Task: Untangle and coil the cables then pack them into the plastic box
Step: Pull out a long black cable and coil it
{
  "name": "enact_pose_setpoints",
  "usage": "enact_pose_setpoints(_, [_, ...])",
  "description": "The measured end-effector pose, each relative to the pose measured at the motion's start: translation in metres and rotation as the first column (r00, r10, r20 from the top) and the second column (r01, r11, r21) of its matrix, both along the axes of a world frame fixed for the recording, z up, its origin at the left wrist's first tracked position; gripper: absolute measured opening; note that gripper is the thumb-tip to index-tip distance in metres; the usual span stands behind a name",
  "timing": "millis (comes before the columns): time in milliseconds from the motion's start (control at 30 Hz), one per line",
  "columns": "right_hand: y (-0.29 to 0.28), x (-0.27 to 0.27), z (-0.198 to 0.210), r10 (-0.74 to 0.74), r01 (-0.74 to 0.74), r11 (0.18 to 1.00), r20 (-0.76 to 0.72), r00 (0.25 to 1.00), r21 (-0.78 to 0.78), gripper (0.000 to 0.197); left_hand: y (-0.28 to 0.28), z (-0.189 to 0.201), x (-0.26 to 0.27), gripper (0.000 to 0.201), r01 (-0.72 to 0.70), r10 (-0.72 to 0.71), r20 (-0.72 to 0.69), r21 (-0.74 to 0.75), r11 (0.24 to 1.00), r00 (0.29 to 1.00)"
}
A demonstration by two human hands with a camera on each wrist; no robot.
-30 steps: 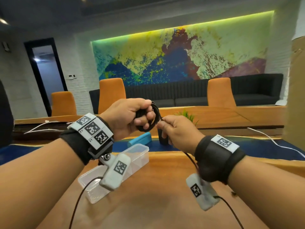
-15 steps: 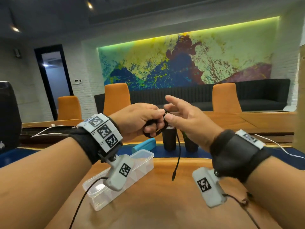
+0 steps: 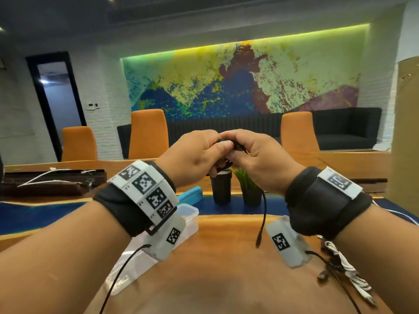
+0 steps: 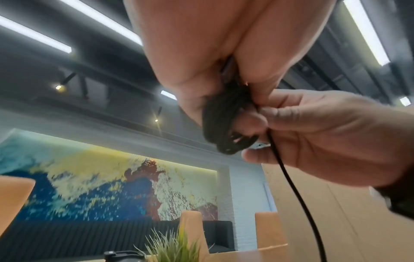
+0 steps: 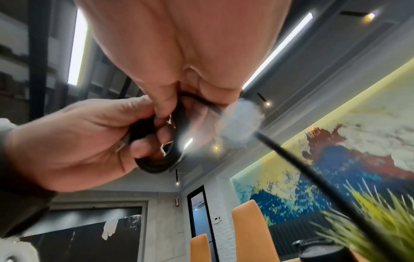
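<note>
Both hands are raised above the wooden table (image 3: 226,279) and meet around a small coil of black cable (image 4: 224,127) (image 5: 156,159). My left hand (image 3: 199,155) grips the coil in curled fingers. My right hand (image 3: 256,155) pinches the cable at the coil's side. The cable's loose tail (image 3: 263,214) hangs below the right hand, its plug end (image 3: 259,239) above the table. The clear plastic box (image 3: 190,214) lies open on the table, mostly hidden under my left wrist. A bundle of white and dark cables (image 3: 344,270) lies at the right, under my right forearm.
A blue lid (image 3: 190,196) lies behind the box. A black cup (image 3: 221,189) and a small potted plant (image 3: 249,189) stand at mid-table. Orange chairs (image 3: 147,132) line the far side. A dark tray with white cables (image 3: 52,180) sits far left.
My right hand, which had let go with fingers spread, has come back onto the coil. The hanging tail is shorter. Both hands have risen slightly.
</note>
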State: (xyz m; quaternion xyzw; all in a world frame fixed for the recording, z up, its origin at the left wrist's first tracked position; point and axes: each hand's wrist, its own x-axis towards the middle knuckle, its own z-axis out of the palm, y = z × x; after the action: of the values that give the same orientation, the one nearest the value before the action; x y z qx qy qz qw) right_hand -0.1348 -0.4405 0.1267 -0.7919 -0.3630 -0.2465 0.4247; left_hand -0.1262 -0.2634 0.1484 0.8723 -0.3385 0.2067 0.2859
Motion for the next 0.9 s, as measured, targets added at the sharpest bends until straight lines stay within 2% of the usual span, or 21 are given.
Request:
enact_pose_setpoints(67, [-0.002,0.005,-0.004,-0.062,0.064,0.997,0.055,0.997,-0.036,0.028,-0.003,-0.005,0.006,0.032,-0.055,0.049,0.114,0.050,0.997,0.992])
enact_pose_setpoints(133, [-0.001,0.008,-0.011,-0.126,0.128,0.991,0.086,0.988,-0.029,0.024,-0.005,-0.012,0.014,0.035,-0.092,0.082,0.143,0.066,0.994,0.986])
enact_pose_setpoints(200, [0.000,0.012,-0.018,-0.168,0.167,0.986,0.055,0.984,0.026,0.021,-0.007,-0.021,0.022,0.038,-0.118,0.113,0.136,0.026,0.993,0.984])
enact_pose_setpoints(300, [0.008,0.013,-0.025,-0.141,0.150,0.971,-0.062,0.988,0.187,0.024,-0.015,-0.034,0.032,0.035,-0.075,0.083,0.028,-0.219,0.973,0.996])
enact_pose_setpoints(367, [0.010,0.017,-0.027,-0.091,0.126,0.951,-0.131,0.987,0.284,0.025,-0.021,-0.041,0.037,0.033,-0.020,-0.012,-0.076,-0.412,0.911,0.997])
enact_pose_setpoints(433, [0.007,0.022,-0.030,-0.090,0.127,0.959,-0.150,0.985,0.255,0.025,-0.025,-0.048,0.040,0.030,0.022,-0.130,-0.159,-0.548,0.836,0.979])
enact_pose_setpoints(467, [0.003,0.026,-0.032,-0.123,0.143,0.973,-0.117,0.985,0.179,0.024,-0.026,-0.051,0.043,0.028,0.026,-0.166,-0.189,-0.580,0.814,0.968])
enact_pose_setpoints(500, [0.000,0.030,-0.035,-0.168,0.172,0.983,-0.066,0.984,0.068,0.023,-0.026,-0.054,0.045,0.027,0.023,-0.177,-0.209,-0.582,0.813,0.962])
enact_pose_setpoints(567, [-0.005,0.037,-0.044,-0.251,0.254,0.955,0.043,0.967,-0.155,0.018,-0.026,-0.058,0.052,0.028,0.011,-0.137,-0.213,-0.504,0.864,0.967])
enact_pose_setpoints(633, [-0.006,0.043,-0.053,-0.262,0.276,0.934,0.090,0.961,-0.226,0.011,-0.027,-0.061,0.060,0.033,-0.007,-0.073,-0.183,-0.403,0.915,0.980])
enact_pose_setpoints(733, [-0.010,0.055,-0.062,-0.261,0.288,0.948,0.184,0.948,-0.136,0.012,-0.035,-0.065,0.069,0.038,0.001,-0.070,-0.140,-0.444,0.896,0.988])
enact_pose_setpoints(800, [-0.014,0.066,-0.066,-0.272,0.296,0.952,0.232,0.934,-0.076,0.017,-0.040,-0.071,0.071,0.033,0.026,-0.107,-0.135,-0.496,0.868,0.985])
enact_pose_setpoints(900, [-0.018,0.077,-0.074,-0.281,0.290,0.956,0.172,0.944,-0.033,0.019,-0.037,-0.083,0.073,0.019,0.063,-0.121,-0.119,-0.408,0.911,0.985])
